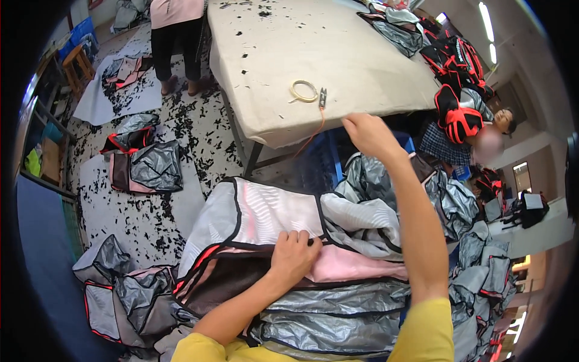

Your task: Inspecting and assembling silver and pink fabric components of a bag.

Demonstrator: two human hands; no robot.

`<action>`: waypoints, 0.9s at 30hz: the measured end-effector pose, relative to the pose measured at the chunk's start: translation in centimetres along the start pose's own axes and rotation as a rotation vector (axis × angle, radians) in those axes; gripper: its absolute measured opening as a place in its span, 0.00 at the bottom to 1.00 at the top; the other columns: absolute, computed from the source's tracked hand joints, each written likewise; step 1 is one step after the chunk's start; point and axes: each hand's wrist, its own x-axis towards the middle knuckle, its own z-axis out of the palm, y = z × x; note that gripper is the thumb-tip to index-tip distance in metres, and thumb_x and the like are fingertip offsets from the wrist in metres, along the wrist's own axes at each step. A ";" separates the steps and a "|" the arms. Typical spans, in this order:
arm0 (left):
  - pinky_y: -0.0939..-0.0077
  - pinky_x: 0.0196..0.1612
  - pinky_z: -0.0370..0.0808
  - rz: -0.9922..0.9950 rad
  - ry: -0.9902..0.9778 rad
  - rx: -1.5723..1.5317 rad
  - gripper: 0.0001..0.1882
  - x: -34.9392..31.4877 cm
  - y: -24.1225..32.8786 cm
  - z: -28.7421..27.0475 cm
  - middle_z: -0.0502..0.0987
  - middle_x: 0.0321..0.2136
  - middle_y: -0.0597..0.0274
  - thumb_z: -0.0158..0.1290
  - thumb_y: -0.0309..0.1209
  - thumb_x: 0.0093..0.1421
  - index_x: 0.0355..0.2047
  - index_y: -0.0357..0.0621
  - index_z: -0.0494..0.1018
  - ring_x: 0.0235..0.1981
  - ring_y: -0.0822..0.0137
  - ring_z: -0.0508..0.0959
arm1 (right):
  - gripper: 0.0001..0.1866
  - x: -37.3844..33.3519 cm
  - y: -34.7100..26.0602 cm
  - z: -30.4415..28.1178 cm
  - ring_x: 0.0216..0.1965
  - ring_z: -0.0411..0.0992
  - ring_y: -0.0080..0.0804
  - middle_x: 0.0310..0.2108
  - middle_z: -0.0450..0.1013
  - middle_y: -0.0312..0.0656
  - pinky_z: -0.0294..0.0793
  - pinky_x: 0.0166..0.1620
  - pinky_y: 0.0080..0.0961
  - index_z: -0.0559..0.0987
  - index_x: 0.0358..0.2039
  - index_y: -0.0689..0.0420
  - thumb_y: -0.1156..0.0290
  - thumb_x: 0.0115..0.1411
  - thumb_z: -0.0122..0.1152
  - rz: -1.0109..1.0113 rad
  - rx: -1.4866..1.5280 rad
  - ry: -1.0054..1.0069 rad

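Observation:
Across my lap lies a half-sewn bag piece (280, 211) of white patterned and pink fabric with black-bound edges. My left hand (294, 258) is closed on its black-bound seam, with the dark inside gaping on the near side. My right hand (371, 134) is raised just off the table's near edge, fingers curled together; whether anything is in them is hidden. Beyond it on the cream-covered table (271, 66) lie small thread snips (323, 98) on an orange cord (313, 134), and a pale yellow ring-shaped roll (303, 91).
Silver bag pieces (332, 317) are stacked under my work, with more heaped at the right (473, 283) and lower left (129, 295). A blue crate (325, 158) stands below the table. Black scraps litter the floor. One person (181, 36) stands far left; others are at right.

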 end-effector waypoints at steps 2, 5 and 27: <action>0.62 0.40 0.67 0.044 0.068 0.009 0.15 0.3 0.4 0.2 0.75 0.35 0.58 0.56 0.35 0.55 0.43 0.51 0.82 0.36 0.59 0.75 | 0.17 6.9 2.6 5.0 0.53 0.74 0.62 0.50 0.78 0.59 0.74 0.58 0.51 0.79 0.51 0.61 0.65 0.70 0.49 0.039 -0.043 -0.013; 0.63 0.41 0.67 0.113 -0.001 -0.030 0.13 0.6 0.3 1.4 0.74 0.33 0.57 0.55 0.34 0.57 0.41 0.45 0.82 0.38 0.59 0.73 | 0.18 11.0 7.3 14.1 0.53 0.75 0.64 0.51 0.77 0.60 0.74 0.59 0.52 0.77 0.54 0.62 0.66 0.70 0.49 0.094 -0.095 0.231; 0.66 0.36 0.72 0.062 0.273 0.077 0.12 -1.4 2.6 -6.4 0.77 0.38 0.59 0.56 0.27 0.55 0.40 0.40 0.73 0.31 0.60 0.75 | 0.18 -8.9 2.2 -4.9 0.36 0.76 0.31 0.33 0.78 0.41 0.79 0.48 0.33 0.76 0.55 0.67 0.71 0.69 0.54 -0.323 2.412 0.217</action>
